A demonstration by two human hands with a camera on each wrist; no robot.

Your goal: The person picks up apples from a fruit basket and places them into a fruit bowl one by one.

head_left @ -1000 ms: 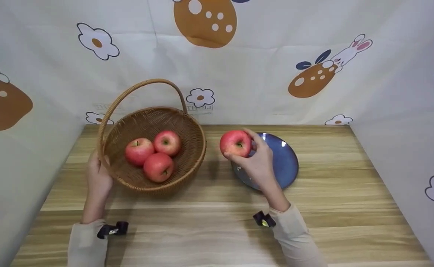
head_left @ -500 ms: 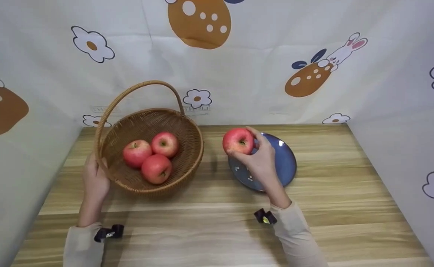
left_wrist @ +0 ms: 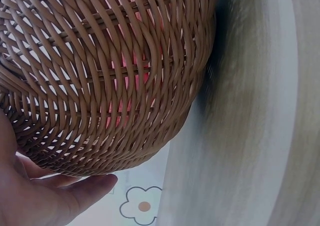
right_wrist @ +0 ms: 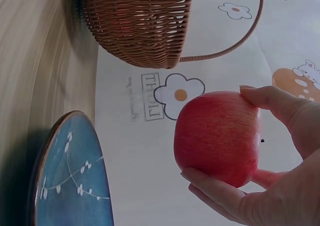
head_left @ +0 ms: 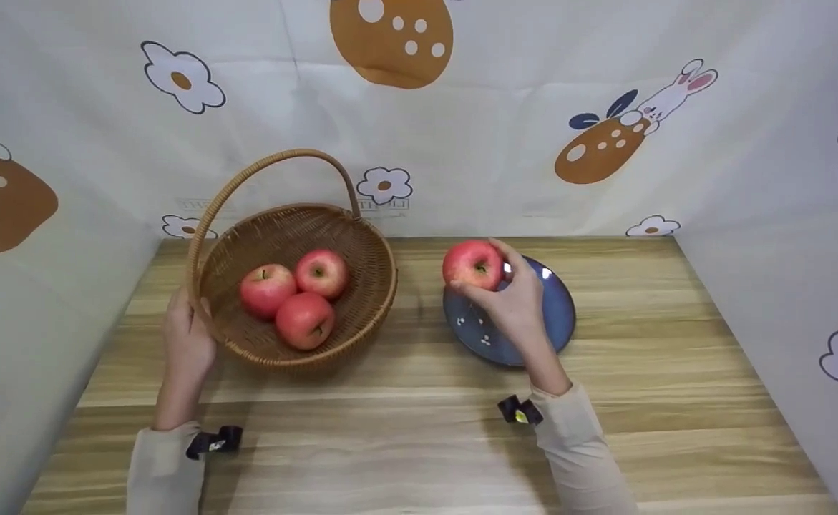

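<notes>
My right hand (head_left: 510,304) pinches a red apple (head_left: 472,265) between thumb and fingers. In the right wrist view the apple (right_wrist: 218,137) hangs in the air, apart from the blue plate (right_wrist: 75,181). From the head, the apple overlaps the far left rim of that plate (head_left: 558,315). On the left, my left hand (head_left: 188,343) grips the near-left side of a brown wicker basket (head_left: 361,307), by the foot of its handle. Three red apples (head_left: 305,320) lie together inside. The left wrist view shows fingers (left_wrist: 92,191) against the woven wall (left_wrist: 115,86).
Both stand on a wood-grain tabletop (head_left: 390,443). A pale printed cloth (head_left: 476,143) with flowers and rabbits closes off the back and both sides. The basket's tall handle (head_left: 275,159) arches up in front of the cloth.
My right hand has carried the apple a little to the right and away from me, further over the plate. The left hand and basket hold their place; the head view shifts slightly.
</notes>
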